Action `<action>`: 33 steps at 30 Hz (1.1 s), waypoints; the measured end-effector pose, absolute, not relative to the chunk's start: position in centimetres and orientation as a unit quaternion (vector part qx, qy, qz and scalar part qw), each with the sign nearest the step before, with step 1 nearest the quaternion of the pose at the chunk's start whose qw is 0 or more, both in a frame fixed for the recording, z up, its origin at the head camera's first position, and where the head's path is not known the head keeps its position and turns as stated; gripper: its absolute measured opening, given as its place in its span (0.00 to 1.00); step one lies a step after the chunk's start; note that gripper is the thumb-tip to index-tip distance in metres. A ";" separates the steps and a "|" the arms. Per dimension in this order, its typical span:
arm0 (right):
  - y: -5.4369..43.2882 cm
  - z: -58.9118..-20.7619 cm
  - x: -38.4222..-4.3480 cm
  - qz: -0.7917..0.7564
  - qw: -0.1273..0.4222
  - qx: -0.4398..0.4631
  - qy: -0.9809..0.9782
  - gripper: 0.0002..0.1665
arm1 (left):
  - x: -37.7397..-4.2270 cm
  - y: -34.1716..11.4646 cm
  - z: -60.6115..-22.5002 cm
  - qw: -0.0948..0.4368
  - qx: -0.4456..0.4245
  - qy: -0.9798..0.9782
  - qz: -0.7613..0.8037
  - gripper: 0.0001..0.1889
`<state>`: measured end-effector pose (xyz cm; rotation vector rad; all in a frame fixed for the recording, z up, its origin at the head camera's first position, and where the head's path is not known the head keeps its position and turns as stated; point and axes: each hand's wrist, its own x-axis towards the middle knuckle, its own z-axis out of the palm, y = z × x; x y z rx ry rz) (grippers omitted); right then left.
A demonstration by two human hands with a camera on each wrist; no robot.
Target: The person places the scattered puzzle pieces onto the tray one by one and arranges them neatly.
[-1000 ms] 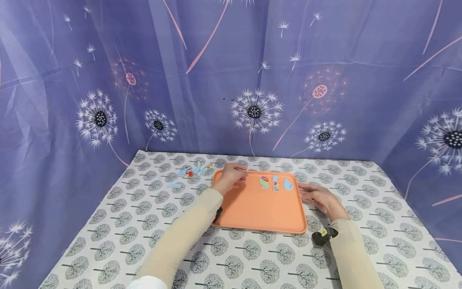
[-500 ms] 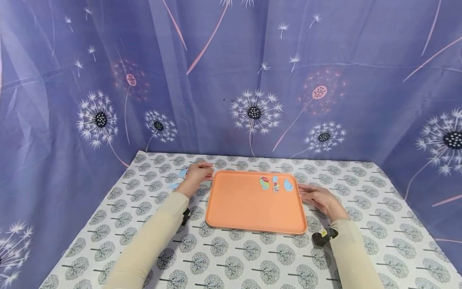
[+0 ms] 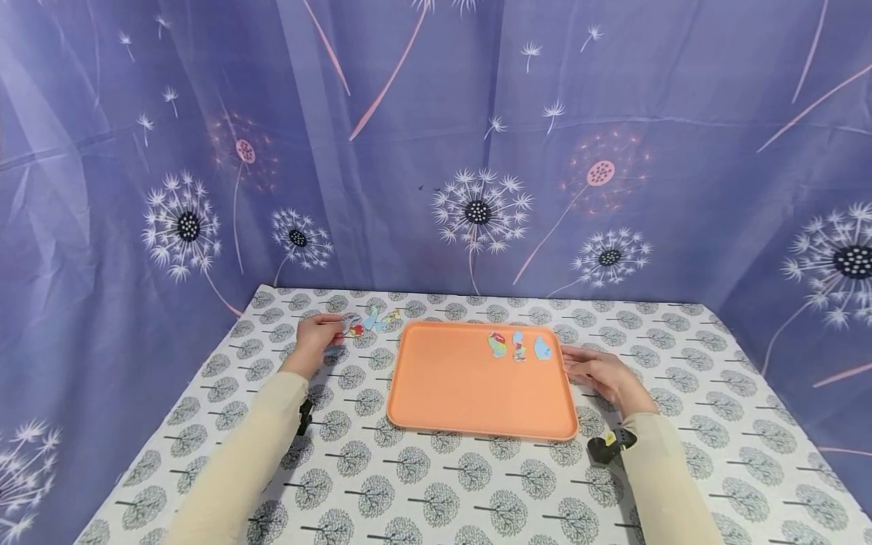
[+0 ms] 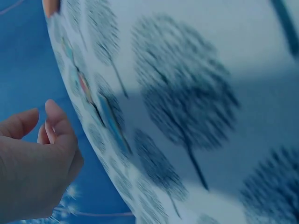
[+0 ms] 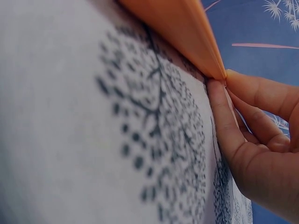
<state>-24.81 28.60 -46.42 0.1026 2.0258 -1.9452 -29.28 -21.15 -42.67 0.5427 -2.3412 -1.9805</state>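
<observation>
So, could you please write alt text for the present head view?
A person's right hand touches the edge of an orange tray bearing three colourful flat pieces, while the left hand is beside similar loose pieces on a tree-print tablecloth. A purple dandelion-print curtain hangs behind.

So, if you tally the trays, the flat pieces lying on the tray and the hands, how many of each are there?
Trays: 1 (orange tray)
Flat pieces on it: 3 (red-and-green piece, narrow middle piece, blue piece)
Hands: 2 (left hand, right hand)
Total: 6
</observation>
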 end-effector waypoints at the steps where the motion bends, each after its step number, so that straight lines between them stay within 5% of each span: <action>1: 28.6 -46.4 -24.9 -0.683 0.165 0.036 0.711 0.39 | -29.2 -21.5 -42.8 0.016 0.179 -0.753 -0.633 0.18; 13: 28.6 -46.5 -24.8 -0.683 0.172 0.043 0.709 0.39 | -28.3 -24.6 -44.3 0.006 0.235 -0.768 -0.595 0.19; 33: 28.5 -46.2 -24.8 -0.680 0.171 0.038 0.712 0.38 | -27.9 -24.9 -44.4 -0.037 0.207 -0.815 -0.539 0.21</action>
